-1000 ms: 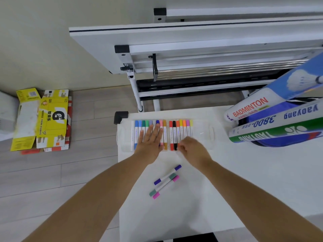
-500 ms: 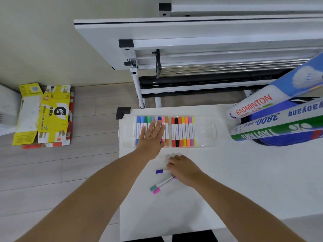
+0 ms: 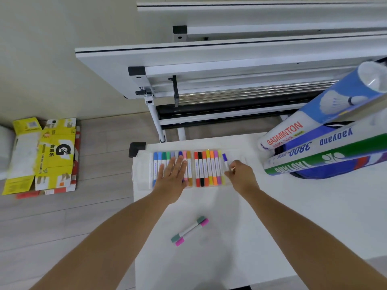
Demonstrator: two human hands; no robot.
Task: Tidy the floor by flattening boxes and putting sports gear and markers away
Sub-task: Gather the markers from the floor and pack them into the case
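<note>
Marker (image 3: 225, 162), purple-capped, pinched in right hand (image 3: 240, 177), parallel to row (image 3: 209, 168) in case (image 3: 140, 174), at its right end; left hand (image 3: 172, 177) flat, fingers straight, atop.

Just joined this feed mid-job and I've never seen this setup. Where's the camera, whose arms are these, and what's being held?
There is no machine here: one camera sits on a person's head and looks down at their own bare arms. The left hand lies flat on the markers in the clear case, which sits on a white table. The right hand pinches a purple marker at the case's right end. A teal marker and a pink marker lie loose together nearer the person. Badminton tubes lean at the right; flattened boxes lie on the floor at the left.
</note>
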